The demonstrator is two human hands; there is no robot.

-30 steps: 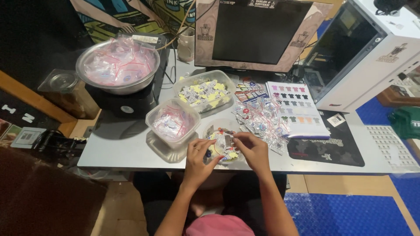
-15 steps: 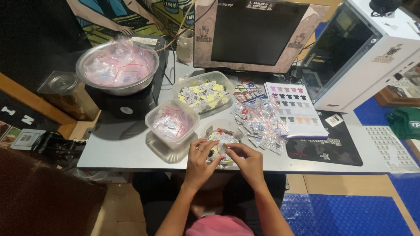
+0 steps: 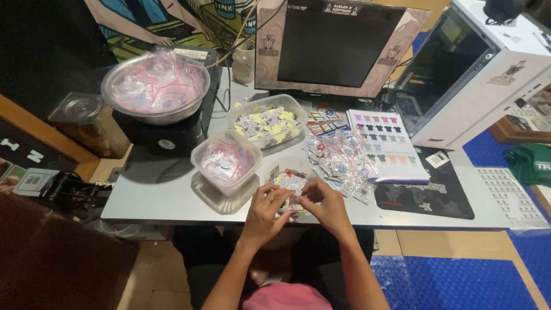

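My left hand (image 3: 268,208) and my right hand (image 3: 322,205) meet at the front edge of the grey table (image 3: 172,201), fingers pinched together on a small clear packet (image 3: 294,198) held between them. Just behind my hands sits a shallow clear lid (image 3: 287,175) with small printed stickers in it. To its right lies a loose pile of small clear packets (image 3: 343,159). A clear tub (image 3: 226,161) with filled packets stands to the left of my hands.
A clear tray of yellow and white stickers (image 3: 267,121), a metal bowl of plastic bags (image 3: 155,86), a dark monitor (image 3: 336,43), a shirt colour chart (image 3: 385,143), a black mat (image 3: 427,192) and a white computer case (image 3: 476,69) surround the work spot.
My hands have drawn slightly nearer to the table's front edge and closer together over the packet; the camera view shifted a little.
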